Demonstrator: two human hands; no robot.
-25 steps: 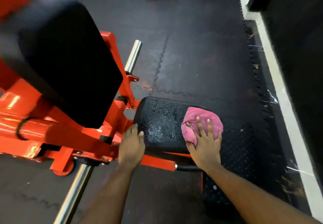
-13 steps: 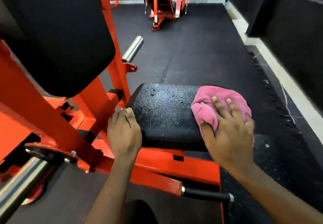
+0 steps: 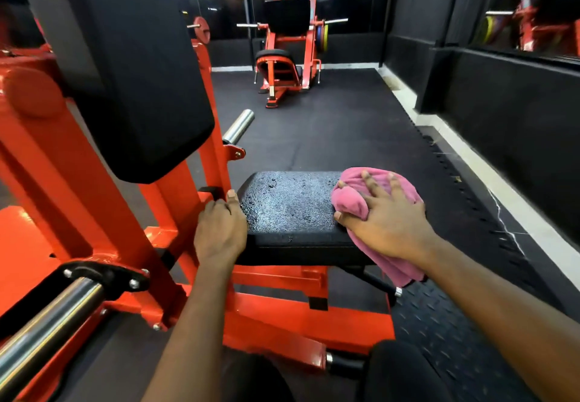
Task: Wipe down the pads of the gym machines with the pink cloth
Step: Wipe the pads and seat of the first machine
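- Hands first, from the head view: the right hand [image 3: 386, 222] lies flat on the pink cloth [image 3: 397, 263], its fingers [image 3: 373, 188] straight and spread wide, pressing down rather than clutching; the thumb rests along the near side of a bunched fold.
- Pink cloth sits crumpled on the right end of the seat pad [image 3: 288, 210], with part of it spilling over the pad's right edge and hanging below the wrist.
- Seat pad is black and low, and its top is speckled with wet droplets across the stretch to the left of the cloth.
- Left hand [image 3: 219, 232] is at the pad's left edge, fingers curled down over that edge into the gap beside the orange frame [image 3: 78, 197], one fingertip sticking up at the far corner.
- Back pad [image 3: 141, 72], black and broad, stands tilted above and left of the seat, bolted to the same frame.
- Chrome bar [image 3: 238, 126] pokes out just behind the seat; a second, thicker steel bar [image 3: 47, 320] runs through the frame at lower left.
- Far machine [image 3: 288, 50], also orange with black pads, stands well apart at the end of the dark rubber floor [image 3: 329, 125].
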